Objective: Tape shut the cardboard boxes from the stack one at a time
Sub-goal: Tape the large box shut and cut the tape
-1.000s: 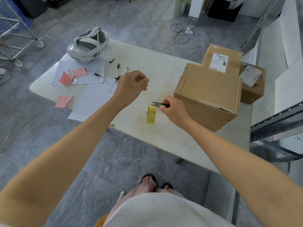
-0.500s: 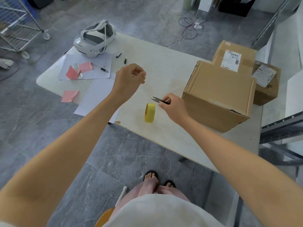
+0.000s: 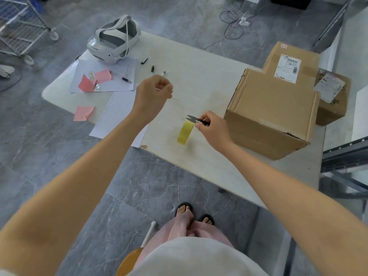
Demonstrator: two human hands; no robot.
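Observation:
My left hand (image 3: 152,92) is raised over the white table (image 3: 199,76), fingers curled in a pinch on what looks like the end of a thin clear tape strip. My right hand (image 3: 214,129) grips small black thread snips (image 3: 196,119), their blades pointing left just above a yellow tape roll (image 3: 185,132) that stands on edge. Whether that hand also touches the roll I cannot tell. A large closed cardboard box (image 3: 274,108) sits right of my right hand. Behind it is a labelled box (image 3: 290,56), and a smaller box (image 3: 332,100) lies farther right.
A white headset (image 3: 113,44) sits at the table's far left corner. Near it lie paper sheets (image 3: 117,110), pink notes (image 3: 84,112), a pen (image 3: 121,77) and pen caps. A wire cart (image 3: 22,26) stands on the floor at left, and metal shelving (image 3: 346,154) at right.
My left hand has risen slightly and pulled a little farther from the roll. The snips stay by the roll's top. The view has shifted.

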